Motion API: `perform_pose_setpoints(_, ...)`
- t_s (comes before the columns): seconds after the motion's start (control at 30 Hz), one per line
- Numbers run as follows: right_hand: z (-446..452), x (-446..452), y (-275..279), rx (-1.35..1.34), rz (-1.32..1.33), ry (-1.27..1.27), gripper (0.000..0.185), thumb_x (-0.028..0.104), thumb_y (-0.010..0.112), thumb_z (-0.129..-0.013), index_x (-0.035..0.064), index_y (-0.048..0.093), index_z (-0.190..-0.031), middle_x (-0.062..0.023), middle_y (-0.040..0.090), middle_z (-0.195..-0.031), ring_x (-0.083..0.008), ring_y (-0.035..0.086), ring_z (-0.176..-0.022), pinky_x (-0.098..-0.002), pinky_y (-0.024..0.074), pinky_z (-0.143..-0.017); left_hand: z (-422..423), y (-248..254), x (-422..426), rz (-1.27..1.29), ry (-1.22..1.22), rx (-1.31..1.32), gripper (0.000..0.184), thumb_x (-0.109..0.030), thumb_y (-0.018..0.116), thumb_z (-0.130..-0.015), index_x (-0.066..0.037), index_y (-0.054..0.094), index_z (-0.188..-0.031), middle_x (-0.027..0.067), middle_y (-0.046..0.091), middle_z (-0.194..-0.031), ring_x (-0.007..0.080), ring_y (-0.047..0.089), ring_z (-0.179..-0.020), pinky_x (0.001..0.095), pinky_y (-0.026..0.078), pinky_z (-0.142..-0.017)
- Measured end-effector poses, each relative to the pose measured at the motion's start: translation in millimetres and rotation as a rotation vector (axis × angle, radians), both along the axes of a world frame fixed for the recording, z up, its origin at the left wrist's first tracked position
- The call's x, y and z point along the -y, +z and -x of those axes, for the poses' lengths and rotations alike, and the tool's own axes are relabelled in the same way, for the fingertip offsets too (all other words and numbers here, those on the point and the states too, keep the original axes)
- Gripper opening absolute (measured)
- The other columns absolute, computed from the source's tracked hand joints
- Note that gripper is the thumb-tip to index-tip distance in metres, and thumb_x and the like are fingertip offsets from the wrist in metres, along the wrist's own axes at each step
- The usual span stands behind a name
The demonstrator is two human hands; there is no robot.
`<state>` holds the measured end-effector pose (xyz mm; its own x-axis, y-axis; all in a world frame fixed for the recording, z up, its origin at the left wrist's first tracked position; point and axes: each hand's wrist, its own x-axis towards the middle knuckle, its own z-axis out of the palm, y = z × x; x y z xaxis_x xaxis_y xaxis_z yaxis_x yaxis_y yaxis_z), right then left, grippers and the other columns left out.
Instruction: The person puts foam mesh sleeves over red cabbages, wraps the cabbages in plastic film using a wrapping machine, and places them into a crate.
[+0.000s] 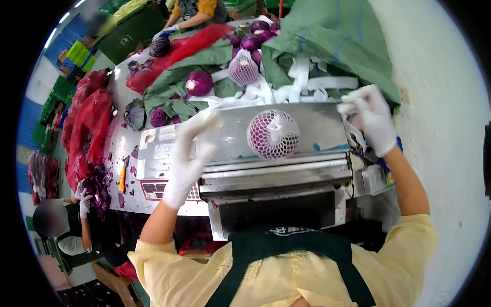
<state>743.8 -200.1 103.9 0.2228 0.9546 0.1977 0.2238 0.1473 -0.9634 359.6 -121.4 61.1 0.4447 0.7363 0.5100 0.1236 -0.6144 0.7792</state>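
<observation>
A purple cabbage point(273, 134) in a white foam net sits on the metal top point(322, 130) of a wrapping machine, between my two gloved hands and touched by neither. My left hand point(190, 156) is left of it over the metal top, thumb and fingers apart in a curve, with nothing between them. Off to the right, my right hand point(376, 120) hovers over the machine's right edge beside some small items; its fingers are blurred, so whether they hold anything is unclear. Behind the machine lie white foam nets point(302, 77) and another netted cabbage point(243, 69).
Bare purple cabbages point(199, 83) lie on green sacking point(327, 30). Red mesh sacks point(92, 123) and an orange-handled knife point(123, 176) are on the left of the table. One co-worker point(76, 225) handles a cabbage at left; another point(197, 13) works at the back.
</observation>
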Motion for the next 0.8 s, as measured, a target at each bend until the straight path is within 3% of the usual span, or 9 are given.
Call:
perform_pose_setpoints(0.07, -18.9, -54.1, -72.4, 0.648, -0.347, 0.093, 0.023, 0.005, 0.049, -0.096, 0.0033, 0.053, -0.119, -0.0045, 0.062, -0.099, -0.0131, 0.062, -0.091, -0.0248, 0.0492, -0.079, -29.5, -13.2, -19.8, 0.018, -0.19, -0.16, 0.111, -0.028, 0.088, -0.059, -0.001, 0.026, -0.147, 0.0187, 0.036, -0.146, 0.0289, 0.034, -0.136, 0.04, 0.026, -0.113)
perform_pose_setpoints(0.17, 39.6, -61.8, -92.8, 0.925, -0.12, 0.486, 0.062, 0.008, 0.06, -0.087, 0.0104, 0.03, -0.141, -0.0207, 0.056, -0.118, -0.0325, 0.058, -0.105, -0.0344, 0.0467, -0.09, -68.0, -40.1, -26.7, -0.033, -0.295, -0.409, 0.121, -0.032, 0.09, -0.056, -0.003, 0.019, -0.149, 0.0241, 0.033, -0.147, 0.0337, 0.032, -0.138, 0.0384, 0.026, -0.115)
perform_pose_setpoints(0.23, 46.3, -68.9, -125.2, 0.584, 0.047, 0.536, 0.085, 0.013, 0.066, -0.084, 0.0121, 0.013, -0.15, -0.0286, 0.053, -0.125, -0.0411, 0.054, -0.114, -0.037, 0.0444, -0.097, -76.8, -75.2, -33.1, 0.211, -0.247, -0.188, 0.115, -0.033, 0.088, -0.059, -0.01, 0.02, -0.15, 0.0203, 0.041, -0.144, 0.0315, 0.042, -0.133, 0.0369, 0.034, -0.111)
perform_pose_setpoints(0.3, 56.7, -52.3, -97.2, 0.293, 0.278, 0.555, 0.095, 0.014, 0.075, -0.077, 0.0101, 0.013, -0.15, -0.019, 0.05, -0.134, -0.0269, 0.05, -0.124, -0.0356, 0.0407, -0.104, -75.7, -75.0, -25.1, 0.519, -0.189, -0.183, 0.105, -0.036, 0.082, -0.068, -0.008, 0.021, -0.149, 0.0189, 0.043, -0.142, 0.0282, 0.044, -0.131, 0.0358, 0.035, -0.11)
perform_pose_setpoints(0.47, 61.6, 31.2, -78.4, -0.022, 0.578, 0.91, 0.097, 0.011, 0.077, -0.072, 0.0054, 0.017, -0.148, -0.0133, 0.053, -0.13, -0.0227, 0.048, -0.124, -0.0374, 0.0402, -0.106, -58.1, -32.1, 60.6, 1.327, -0.473, 0.071, 0.073, -0.042, 0.058, -0.094, -0.006, 0.025, -0.147, 0.0131, 0.049, -0.135, 0.0189, 0.05, -0.12, 0.0322, 0.044, -0.1)
perform_pose_setpoints(0.5, 60.9, 54.6, -81.9, -0.042, 0.755, 0.988, 0.093, 0.009, 0.074, -0.074, 0.006, 0.018, -0.148, -0.0137, 0.053, -0.129, -0.0235, 0.05, -0.122, -0.039, 0.0424, -0.105, -50.8, 10.1, 82.5, 1.389, -0.486, -0.203, 0.072, -0.056, 0.037, -0.097, -0.007, 0.025, -0.148, 0.0146, 0.048, -0.139, 0.0237, 0.048, -0.125, 0.0365, 0.042, -0.104)
perform_pose_setpoints(0.57, 64.6, 101.8, -77.5, -0.485, 1.196, 0.842, 0.084, 0.005, 0.066, -0.076, 0.0072, 0.022, -0.147, -0.0137, 0.054, -0.129, -0.0249, 0.057, -0.114, -0.0402, 0.0486, -0.098, -49.4, -49.0, 118.5, 1.767, -0.551, -0.055, 0.072, -0.062, 0.032, -0.096, -0.01, 0.032, -0.147, 0.013, 0.046, -0.142, 0.0242, 0.047, -0.127, 0.0382, 0.041, -0.105)
perform_pose_setpoints(0.77, 74.7, 165.8, -164.1, -1.005, 1.19, 0.718, 0.063, 0.0, 0.061, -0.074, 0.0002, 0.045, -0.135, -0.0138, 0.057, -0.129, -0.0242, 0.056, -0.116, -0.0352, 0.0468, -0.098, -52.5, -96.2, 173.8, 1.783, -0.587, 0.07, 0.076, -0.066, 0.031, -0.094, -0.009, 0.037, -0.144, 0.0111, 0.043, -0.144, 0.0253, 0.047, -0.128, 0.0393, 0.036, -0.11)
perform_pose_setpoints(0.8, 73.4, 161.3, -148.0, -0.811, 1.164, 0.813, 0.065, 0.0, 0.059, -0.074, 0.0008, 0.043, -0.137, -0.0126, 0.054, -0.132, -0.0218, 0.053, -0.119, -0.033, 0.0451, -0.098, -50.9, -90.0, 178.2, 1.855, -0.562, 0.088, 0.075, -0.064, 0.033, -0.095, -0.009, 0.035, -0.145, 0.0111, 0.043, -0.145, 0.0256, 0.047, -0.128, 0.0396, 0.036, -0.11)
